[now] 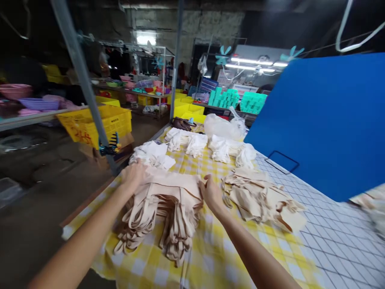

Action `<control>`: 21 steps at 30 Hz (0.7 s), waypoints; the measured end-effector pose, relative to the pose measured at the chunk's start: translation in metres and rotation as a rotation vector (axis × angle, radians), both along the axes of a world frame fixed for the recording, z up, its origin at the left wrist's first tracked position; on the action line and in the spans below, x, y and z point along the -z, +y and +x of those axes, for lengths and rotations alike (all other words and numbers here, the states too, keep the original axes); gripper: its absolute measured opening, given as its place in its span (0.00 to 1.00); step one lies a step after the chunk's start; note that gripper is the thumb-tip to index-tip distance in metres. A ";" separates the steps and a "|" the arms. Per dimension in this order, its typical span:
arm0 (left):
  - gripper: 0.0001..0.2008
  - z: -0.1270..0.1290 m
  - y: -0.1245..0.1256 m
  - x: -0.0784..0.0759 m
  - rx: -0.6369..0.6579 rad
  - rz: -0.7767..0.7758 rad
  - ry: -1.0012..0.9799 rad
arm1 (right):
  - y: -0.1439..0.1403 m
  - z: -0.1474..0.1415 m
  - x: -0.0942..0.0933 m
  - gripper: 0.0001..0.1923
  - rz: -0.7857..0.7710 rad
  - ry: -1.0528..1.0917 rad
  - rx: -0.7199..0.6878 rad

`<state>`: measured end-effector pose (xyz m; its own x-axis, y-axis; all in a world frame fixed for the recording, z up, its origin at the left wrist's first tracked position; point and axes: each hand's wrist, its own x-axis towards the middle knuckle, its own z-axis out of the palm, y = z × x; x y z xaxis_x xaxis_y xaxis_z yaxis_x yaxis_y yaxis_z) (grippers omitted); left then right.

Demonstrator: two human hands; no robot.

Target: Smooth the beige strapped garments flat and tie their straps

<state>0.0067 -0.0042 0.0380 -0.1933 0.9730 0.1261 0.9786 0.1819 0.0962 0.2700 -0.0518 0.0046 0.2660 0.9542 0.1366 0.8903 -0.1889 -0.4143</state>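
arms: both stretched forward | hands: left [134, 173] palm down, right [211, 193] fingers curled

Blue board [325, 120], yellow crates [96, 124]

Bare checked cloth [210, 257] near; garment piles [258, 196], blue board [325, 120] crowding right and beyond.

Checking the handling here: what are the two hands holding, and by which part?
Both hands are on the beige garment stack: left hand at its left edge, right hand at its right edge. Whether either grip is closed cannot be told.
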 end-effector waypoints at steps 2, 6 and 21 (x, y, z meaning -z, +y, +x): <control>0.22 0.002 -0.014 -0.016 -0.001 0.067 0.073 | -0.010 0.024 0.002 0.15 0.050 -0.063 -0.015; 0.20 0.013 -0.050 -0.042 0.057 0.154 0.116 | -0.022 0.094 -0.004 0.13 0.101 -0.299 0.128; 0.13 0.142 -0.165 0.035 0.937 0.435 -0.281 | 0.043 0.200 -0.016 0.16 -0.042 -0.386 0.119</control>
<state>0.1490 -0.1691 0.0025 0.5316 0.6307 0.5653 0.6431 -0.7349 0.2152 0.4705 -0.0091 0.0207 0.3119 0.9266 0.2099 0.9498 -0.3098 -0.0436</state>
